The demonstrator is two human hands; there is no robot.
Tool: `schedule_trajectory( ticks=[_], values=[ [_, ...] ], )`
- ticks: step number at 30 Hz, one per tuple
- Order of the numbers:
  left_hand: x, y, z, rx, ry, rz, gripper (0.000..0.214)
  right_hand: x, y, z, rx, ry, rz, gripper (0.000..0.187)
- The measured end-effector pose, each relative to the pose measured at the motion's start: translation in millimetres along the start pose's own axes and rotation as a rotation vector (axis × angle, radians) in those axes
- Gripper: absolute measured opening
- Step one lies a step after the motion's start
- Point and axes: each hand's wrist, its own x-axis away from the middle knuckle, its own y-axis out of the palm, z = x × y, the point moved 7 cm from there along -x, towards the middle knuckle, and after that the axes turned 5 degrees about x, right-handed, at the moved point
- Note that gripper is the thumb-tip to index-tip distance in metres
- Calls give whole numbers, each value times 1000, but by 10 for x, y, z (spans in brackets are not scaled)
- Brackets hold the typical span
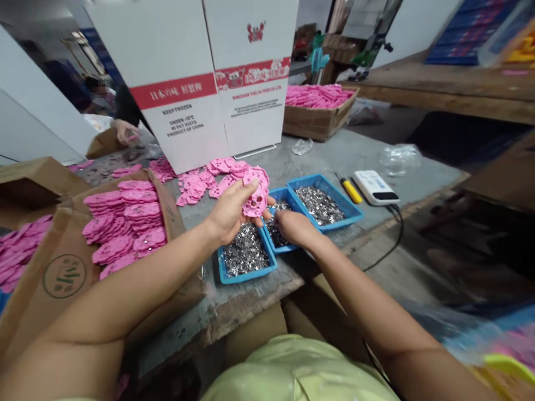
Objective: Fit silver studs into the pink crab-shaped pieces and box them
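Note:
Between the thumb and fingers of my left hand (232,210) is a flat pink plastic piece (257,192) with holes, held tilted above the trays. My right hand (293,227) reaches into the middle blue tray (281,249), fingers bent down into small dark metal parts (276,231); its fingertips are hidden. The near-left blue tray (247,277) and the right blue tray (355,217) hold small shiny metal parts too. More flat pink pieces (196,184) lie in loose piles behind my left hand.
Stacked pink pieces fill a cardboard box (167,206) at left; another pink-filled box (311,123) stands behind. A white carton (184,83) rises at the back. A yellow-handled tool (351,190) and a white corded device (376,188) lie right. A co-worker's hand (125,132) shows far left.

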Motion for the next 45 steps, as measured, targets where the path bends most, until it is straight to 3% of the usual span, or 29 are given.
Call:
schedule_trajectory(
  ticks=[5, 10, 15, 18, 23, 29, 32, 38, 45],
  values=[
    [-10, 23, 25, 11, -6, 2, 16, -16, -28, 111, -112, 73, 47, 28],
    [2, 48, 33, 43, -20, 32, 21, -89, -19, 212, -237, 53, 131, 22],
    [-2, 57, 24, 40, -20, 49, 24, -123, 36, 349, -759, 61, 194, 4],
    [-4, 49, 13, 64, -26, 68, 27, -124, 83, 391, -1004, 75, 179, 8],
    [-7, 38, 11, 60, -25, 65, 25, -126, 63, 421, -1217, 32, 228, 26],
    [-35, 1, -12, -19, -26, 54, 34, -57, -131, 467, -1415, -61, 418, 47],
    [-42, -8, -21, -64, -22, 62, 42, 31, -253, 412, -1506, -118, 445, 50],
    [-26, 2, -4, -162, 18, 62, 44, 140, -393, 252, -1586, -167, 424, 49],
    [-24, -6, 3, -204, 25, 64, 41, 97, -346, 331, -1599, -120, 477, 52]
  ],
)
